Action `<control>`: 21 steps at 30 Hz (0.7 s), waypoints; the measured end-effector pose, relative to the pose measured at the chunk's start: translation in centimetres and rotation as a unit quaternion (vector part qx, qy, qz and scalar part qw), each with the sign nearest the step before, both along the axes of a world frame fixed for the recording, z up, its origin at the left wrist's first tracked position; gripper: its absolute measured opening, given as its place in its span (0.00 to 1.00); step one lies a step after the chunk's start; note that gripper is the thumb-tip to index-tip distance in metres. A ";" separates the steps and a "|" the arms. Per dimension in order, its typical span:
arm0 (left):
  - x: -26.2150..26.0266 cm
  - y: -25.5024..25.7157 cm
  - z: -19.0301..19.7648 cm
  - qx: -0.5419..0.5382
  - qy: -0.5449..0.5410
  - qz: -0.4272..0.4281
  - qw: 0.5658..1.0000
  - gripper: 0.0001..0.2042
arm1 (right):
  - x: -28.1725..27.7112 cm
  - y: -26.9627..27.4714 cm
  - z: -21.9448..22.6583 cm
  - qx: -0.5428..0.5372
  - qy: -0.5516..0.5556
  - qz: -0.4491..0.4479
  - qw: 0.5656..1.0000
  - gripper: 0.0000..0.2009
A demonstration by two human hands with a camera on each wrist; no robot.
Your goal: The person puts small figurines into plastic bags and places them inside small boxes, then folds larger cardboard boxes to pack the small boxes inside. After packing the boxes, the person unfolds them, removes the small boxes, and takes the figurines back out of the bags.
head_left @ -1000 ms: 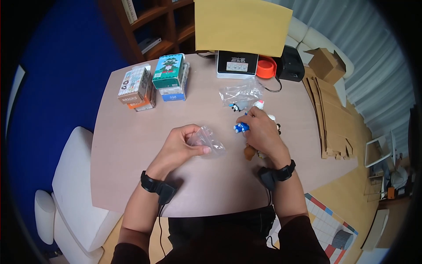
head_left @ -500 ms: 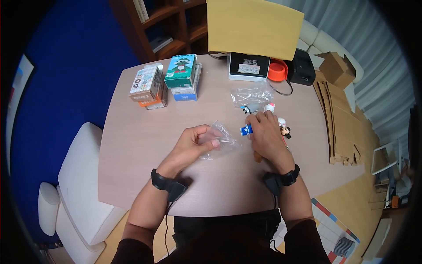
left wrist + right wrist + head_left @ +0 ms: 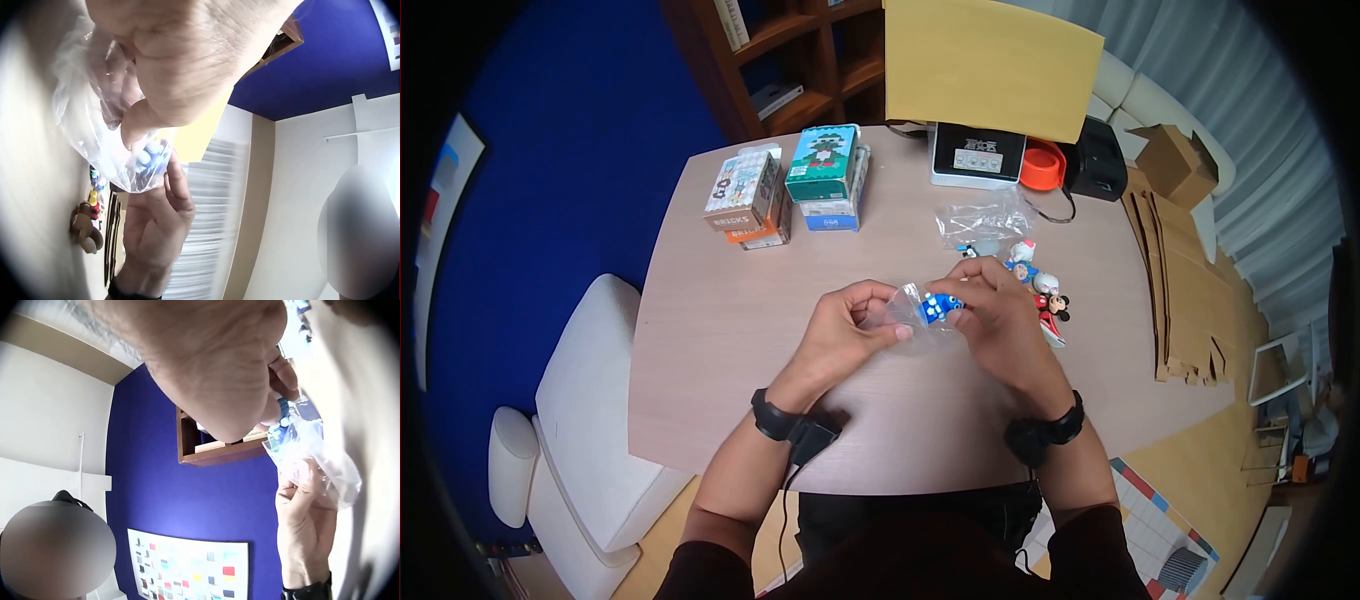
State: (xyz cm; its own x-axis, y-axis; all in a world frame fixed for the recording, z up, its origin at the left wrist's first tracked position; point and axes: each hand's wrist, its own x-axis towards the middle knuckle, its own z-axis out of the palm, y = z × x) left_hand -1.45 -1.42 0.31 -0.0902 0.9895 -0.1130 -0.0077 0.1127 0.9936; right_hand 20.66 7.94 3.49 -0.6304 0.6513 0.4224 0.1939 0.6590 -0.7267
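My left hand (image 3: 840,330) grips a clear plastic bag (image 3: 81,125) between thumb and fingers, its mouth facing right. A small blue-and-white figurine (image 3: 941,308) is pinched in my right hand (image 3: 1010,325), right at the mouth of the bag. In the left wrist view the figurine shows blurred through the film. Beyond my right hand lie more toy figures: a red one with round black ears (image 3: 1052,303), a white-headed one (image 3: 1022,251) and others partly hidden by the hand. A brown figure (image 3: 85,228) appears in the left wrist view.
A second clear bag (image 3: 980,218) lies flat behind the figures. Stacked brick-toy boxes (image 3: 823,165) stand at the back left of the table (image 3: 730,400). At the back are a black-and-white device (image 3: 977,155), an orange-red bowl (image 3: 1043,165) and a yellow sheet (image 3: 995,65). Folded cardboard (image 3: 1185,290) leans at the right.
My right hand has lifted the blue figurine from among the other figures and brought it left to the bag. My left hand keeps its hold on the bag. The head view has shifted slightly.
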 end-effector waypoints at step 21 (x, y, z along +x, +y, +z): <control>0.4 -0.8 -0.3 -0.033 0.006 -0.070 0.997 0.19 | -1.0 -1.5 0.5 -0.019 0.030 0.004 0.999 0.17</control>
